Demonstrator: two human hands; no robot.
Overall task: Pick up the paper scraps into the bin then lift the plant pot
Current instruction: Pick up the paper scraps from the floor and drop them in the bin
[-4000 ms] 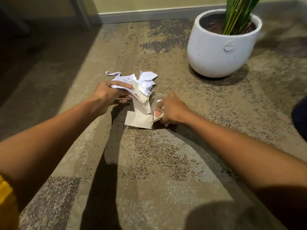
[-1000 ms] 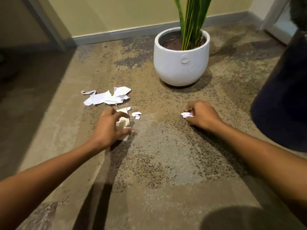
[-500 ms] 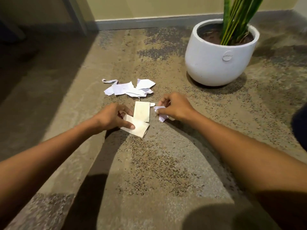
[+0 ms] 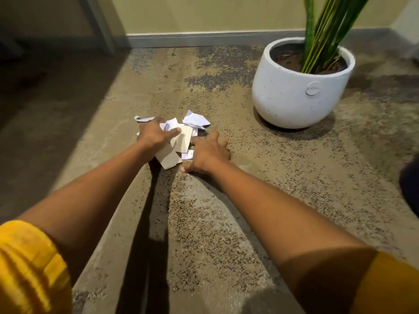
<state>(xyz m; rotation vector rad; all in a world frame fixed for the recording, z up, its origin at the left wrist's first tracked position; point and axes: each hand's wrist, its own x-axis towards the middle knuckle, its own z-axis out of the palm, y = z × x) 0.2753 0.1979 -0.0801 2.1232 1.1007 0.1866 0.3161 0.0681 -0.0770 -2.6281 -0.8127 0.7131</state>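
Observation:
White paper scraps [image 4: 196,120] lie in a small heap on the carpet, with a curled strip [image 4: 141,118] at its left end. My left hand [image 4: 155,134] sits on the heap and grips two beige card pieces [image 4: 182,140], its thumb across the upper one. My right hand [image 4: 207,152] rests on the carpet just right of the cards with fingers stretched toward the heap. A small white scrap [image 4: 189,154] peeks out beside its palm. The white plant pot [image 4: 292,94], holding green leaves, stands at the back right, apart from both hands.
A dark rounded object [image 4: 410,186] cuts into the right edge. A grey skirting board [image 4: 204,39] runs along the wall behind, and a grey post [image 4: 99,23] stands at the back left. Patterned carpet [image 4: 204,223] stretches in front of me.
My left hand has carried the beige cards forward onto the white heap. My right hand has moved in beside them and spread its fingers; the scrap it pinched now lies under its edge.

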